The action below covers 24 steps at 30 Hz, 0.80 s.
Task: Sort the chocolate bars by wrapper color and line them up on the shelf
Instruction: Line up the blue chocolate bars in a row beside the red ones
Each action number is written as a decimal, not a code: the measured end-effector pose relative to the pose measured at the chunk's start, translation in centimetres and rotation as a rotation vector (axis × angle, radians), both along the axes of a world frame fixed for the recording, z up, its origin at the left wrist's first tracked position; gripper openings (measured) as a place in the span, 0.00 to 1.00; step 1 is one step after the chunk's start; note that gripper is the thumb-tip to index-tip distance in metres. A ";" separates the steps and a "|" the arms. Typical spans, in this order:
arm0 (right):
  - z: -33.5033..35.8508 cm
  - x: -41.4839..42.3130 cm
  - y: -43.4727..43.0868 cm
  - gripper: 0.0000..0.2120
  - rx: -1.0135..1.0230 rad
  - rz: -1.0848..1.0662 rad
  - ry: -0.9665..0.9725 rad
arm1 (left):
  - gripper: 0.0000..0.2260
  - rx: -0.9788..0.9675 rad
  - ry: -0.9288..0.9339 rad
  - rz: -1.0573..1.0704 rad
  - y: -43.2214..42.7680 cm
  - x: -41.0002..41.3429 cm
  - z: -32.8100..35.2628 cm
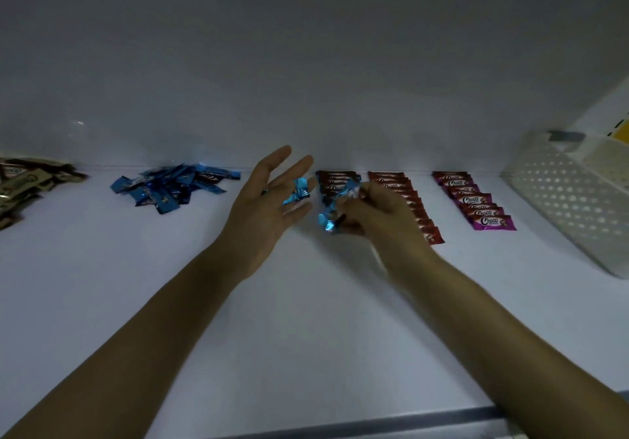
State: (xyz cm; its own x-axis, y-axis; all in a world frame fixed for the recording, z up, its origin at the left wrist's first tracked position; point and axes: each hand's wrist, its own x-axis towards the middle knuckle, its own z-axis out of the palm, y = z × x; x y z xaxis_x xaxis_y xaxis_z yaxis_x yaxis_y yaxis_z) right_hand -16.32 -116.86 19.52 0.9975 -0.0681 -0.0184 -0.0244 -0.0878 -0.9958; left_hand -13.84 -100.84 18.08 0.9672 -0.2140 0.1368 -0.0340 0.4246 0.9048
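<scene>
A loose blue pile lies on the shelf well left of the left hand, which is spread and holds nothing. Just right of it, the right hand pinches blue bars, long axis pointing away from the person.

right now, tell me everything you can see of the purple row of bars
The purple row is several glossy bars, purple ends, dark middles with white Choco lettering, overlapped like shingles in a line from the back wall toward the front, on the white shelf, apart from the red row to its left and the basket to its right.
</scene>
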 end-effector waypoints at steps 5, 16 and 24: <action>1.1 0.2 -4.3 0.06 -0.476 0.067 -0.109 | 0.18 0.256 -0.132 0.058 -0.3 -0.1 -0.8; -2.7 -0.1 -2.9 0.11 -1.097 0.382 -0.482 | 0.15 0.528 -0.256 0.181 -0.3 -0.4 -1.3; -3.3 -0.1 -3.3 0.08 -0.774 0.297 -0.458 | 0.14 0.530 -0.225 0.235 -0.3 -0.2 -1.7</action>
